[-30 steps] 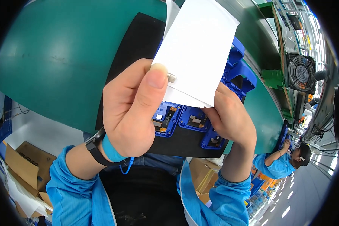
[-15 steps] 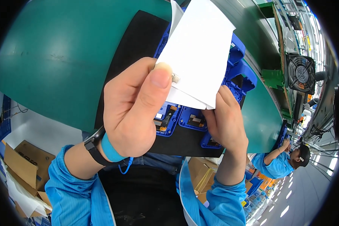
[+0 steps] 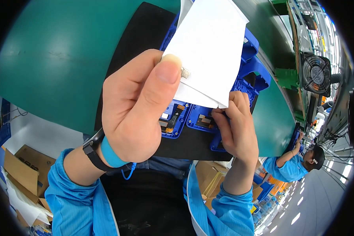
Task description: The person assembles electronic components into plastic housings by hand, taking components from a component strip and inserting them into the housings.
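Closed in a pinch, my left hand [image 3: 135,106] grips a stack of white paper sheets [image 3: 212,47] by the near left edge. A small greyish piece [image 3: 185,73] shows on the paper beside the thumb tip. My right hand [image 3: 238,126] is closed, thumb and fingertips drawn together at the paper's lower right corner; what they hold, if anything, is hidden. Beneath both hands lie blue plastic housings, one [image 3: 172,120] with a dark circuit part and an orange flex strip inside, another [image 3: 200,118] beside it. The paper covers much of them.
A black mat [image 3: 126,51] carries the housings on the green table [image 3: 67,59]. More blue shells [image 3: 255,72] stand at the right. A black fan [image 3: 316,74] is beyond. Cardboard boxes [image 3: 23,169] sit below left; a co-worker [image 3: 291,165] works at far right.
Both hands and the paper have shifted slightly up in the picture. My right fingertips have moved a little up beside the paper's lower corner. The left grip is unchanged.
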Available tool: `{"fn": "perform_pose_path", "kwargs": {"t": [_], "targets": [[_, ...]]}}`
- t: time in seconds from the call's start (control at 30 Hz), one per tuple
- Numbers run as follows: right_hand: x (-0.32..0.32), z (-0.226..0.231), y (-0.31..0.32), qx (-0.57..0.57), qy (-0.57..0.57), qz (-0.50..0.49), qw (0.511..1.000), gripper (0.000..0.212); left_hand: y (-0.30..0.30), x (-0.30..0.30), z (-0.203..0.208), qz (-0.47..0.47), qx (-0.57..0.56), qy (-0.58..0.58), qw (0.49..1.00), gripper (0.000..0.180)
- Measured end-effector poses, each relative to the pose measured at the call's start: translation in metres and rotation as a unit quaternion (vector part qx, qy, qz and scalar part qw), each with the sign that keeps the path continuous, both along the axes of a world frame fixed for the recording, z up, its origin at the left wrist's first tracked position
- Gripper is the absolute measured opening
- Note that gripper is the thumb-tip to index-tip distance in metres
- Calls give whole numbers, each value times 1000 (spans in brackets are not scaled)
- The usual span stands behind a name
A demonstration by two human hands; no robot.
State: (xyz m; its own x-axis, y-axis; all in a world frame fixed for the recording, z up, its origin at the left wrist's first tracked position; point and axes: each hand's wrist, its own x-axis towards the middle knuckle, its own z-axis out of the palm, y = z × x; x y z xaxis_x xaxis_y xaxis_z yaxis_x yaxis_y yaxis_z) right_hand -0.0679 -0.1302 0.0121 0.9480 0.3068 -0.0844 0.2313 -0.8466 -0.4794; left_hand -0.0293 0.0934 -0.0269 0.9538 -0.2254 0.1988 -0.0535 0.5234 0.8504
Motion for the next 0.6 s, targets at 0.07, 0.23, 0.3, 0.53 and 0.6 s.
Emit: {"fn": "perform_pose_path", "kwargs": {"t": [0.07, 0.23, 0.3, 0.53, 0.6], "targets": [[0, 0, 1, 0, 1, 1, 1000, 14, 1, -1, 0, 11, 11, -2, 1000, 34], [0, -1, 2, -12, 0, 4, 1000, 17, 2, -1, 0, 6, 9, -5, 1000, 35], [1, 0, 4, -18, -2, 8, 1000, 18, 4, -2, -1, -6, 0, 3, 1000, 36], [-1, 0, 3, -19, -18, -6, 1000, 22, 6, -4, 4, -15, 54, 42, 998, 34], [-1, -4, 6, -9, -46, -13, 999, 21, -4, -7, 7, 20, 29, 51, 998, 28]]}}
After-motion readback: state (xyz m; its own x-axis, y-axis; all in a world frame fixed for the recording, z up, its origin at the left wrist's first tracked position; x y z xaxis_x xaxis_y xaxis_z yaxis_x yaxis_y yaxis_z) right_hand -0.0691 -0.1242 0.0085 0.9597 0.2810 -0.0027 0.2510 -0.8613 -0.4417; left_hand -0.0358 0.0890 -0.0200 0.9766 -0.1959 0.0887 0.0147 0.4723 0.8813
